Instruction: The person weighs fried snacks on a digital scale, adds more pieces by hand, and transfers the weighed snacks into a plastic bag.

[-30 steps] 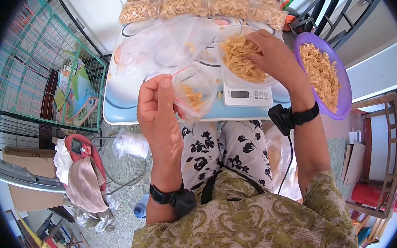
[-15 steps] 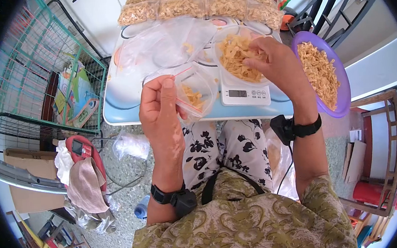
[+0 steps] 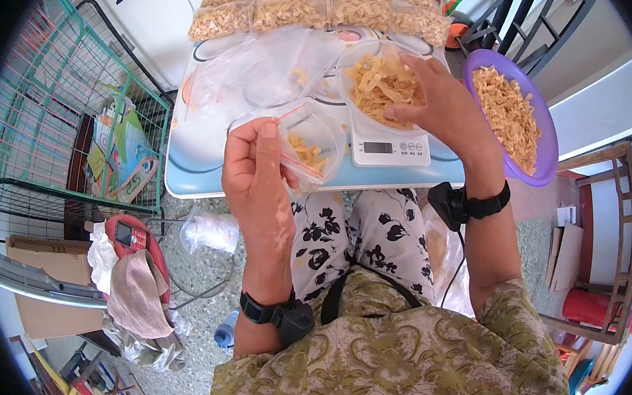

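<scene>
Pinched between the thumb and fingers of my left hand (image 3: 257, 161) is the edge of a clear zip bag (image 3: 330, 141) with a red seal line and some yellow dried pieces inside. My right hand (image 3: 438, 102) is at the right side of a clear bowl (image 3: 348, 106), its thumb and fingers spread over the yellow dried strips (image 3: 382, 88); nothing shows held in it. Under the bowl is a white kitchen scale (image 3: 390, 153), its display too small to read. Flat empty clear bags (image 3: 247, 73) lie left of the bowl.
Filled bags (image 3: 290, 12) line the table's far edge. A purple basin (image 3: 549, 146) of dried pieces stands right of the table (image 3: 196, 184). At the left are a green wire cage (image 3: 75, 105) and a red stool (image 3: 159, 265) bearing a cloth and a phone.
My right hand's thumb and fingers have spread wider over the bowl, and the strips beneath them have shifted. My left hand and the zip bag have hardly moved.
</scene>
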Tool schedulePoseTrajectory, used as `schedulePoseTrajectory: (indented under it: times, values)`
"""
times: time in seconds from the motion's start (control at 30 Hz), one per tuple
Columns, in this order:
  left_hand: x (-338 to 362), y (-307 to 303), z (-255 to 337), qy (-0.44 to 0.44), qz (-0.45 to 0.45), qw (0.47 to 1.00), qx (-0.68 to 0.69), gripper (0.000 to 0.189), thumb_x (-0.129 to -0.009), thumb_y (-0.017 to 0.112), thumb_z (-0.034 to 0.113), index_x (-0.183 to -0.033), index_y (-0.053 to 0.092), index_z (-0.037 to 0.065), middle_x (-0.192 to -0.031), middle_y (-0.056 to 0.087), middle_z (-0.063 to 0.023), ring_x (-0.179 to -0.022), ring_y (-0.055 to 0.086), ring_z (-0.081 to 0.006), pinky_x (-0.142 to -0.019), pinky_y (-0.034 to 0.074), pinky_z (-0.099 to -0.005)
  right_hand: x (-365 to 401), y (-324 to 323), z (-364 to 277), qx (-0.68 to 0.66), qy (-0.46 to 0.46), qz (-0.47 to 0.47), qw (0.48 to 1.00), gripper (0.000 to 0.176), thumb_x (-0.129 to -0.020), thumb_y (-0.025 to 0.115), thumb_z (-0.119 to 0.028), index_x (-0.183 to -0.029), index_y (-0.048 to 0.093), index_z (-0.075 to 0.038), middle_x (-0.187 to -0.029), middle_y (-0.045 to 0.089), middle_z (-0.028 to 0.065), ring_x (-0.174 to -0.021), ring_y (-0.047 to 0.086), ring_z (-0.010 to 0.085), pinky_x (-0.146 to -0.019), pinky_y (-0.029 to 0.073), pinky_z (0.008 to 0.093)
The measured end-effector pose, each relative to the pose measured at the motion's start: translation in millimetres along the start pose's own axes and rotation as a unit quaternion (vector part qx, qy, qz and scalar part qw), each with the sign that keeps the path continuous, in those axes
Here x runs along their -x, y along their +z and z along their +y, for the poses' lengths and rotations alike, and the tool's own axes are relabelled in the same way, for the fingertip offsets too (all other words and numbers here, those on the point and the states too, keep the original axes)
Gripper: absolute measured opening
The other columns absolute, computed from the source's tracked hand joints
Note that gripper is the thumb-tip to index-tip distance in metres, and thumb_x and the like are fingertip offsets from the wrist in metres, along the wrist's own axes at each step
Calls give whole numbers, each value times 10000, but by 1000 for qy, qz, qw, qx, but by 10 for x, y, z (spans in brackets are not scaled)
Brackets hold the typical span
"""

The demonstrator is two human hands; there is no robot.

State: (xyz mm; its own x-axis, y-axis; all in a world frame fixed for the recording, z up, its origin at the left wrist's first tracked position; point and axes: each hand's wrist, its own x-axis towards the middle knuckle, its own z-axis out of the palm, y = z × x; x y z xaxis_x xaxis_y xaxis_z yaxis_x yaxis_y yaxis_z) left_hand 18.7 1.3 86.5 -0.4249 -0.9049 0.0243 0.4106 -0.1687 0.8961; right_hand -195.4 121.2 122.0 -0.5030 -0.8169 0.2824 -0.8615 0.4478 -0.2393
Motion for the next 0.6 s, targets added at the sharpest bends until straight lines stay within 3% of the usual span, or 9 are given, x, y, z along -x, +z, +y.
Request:
schedulePoseTrajectory:
  times: [0.33,0.6]
  values:
    - [-26,5,-24,-9,2,1000,6,190,-956,630,239,-1008,633,57,-784,593,31,-568,459,-14,-477,354,-173,-38,23,-43,8,13,-39,999,421,-795,711,-316,-1107,609,-53,-1078,610,129,-953,639,330,-769,529,441]
    - [-31,7,-28,-8,-11,1000,3,167,-992,583,195,-1018,587,30,-789,618,3,-571,462,-14,-487,366,-178,-21,42,-48,-4,-19,-32,999,350,-802,691,-260,-1093,623,-77,-1054,620,137,-956,635,335,-774,519,446]
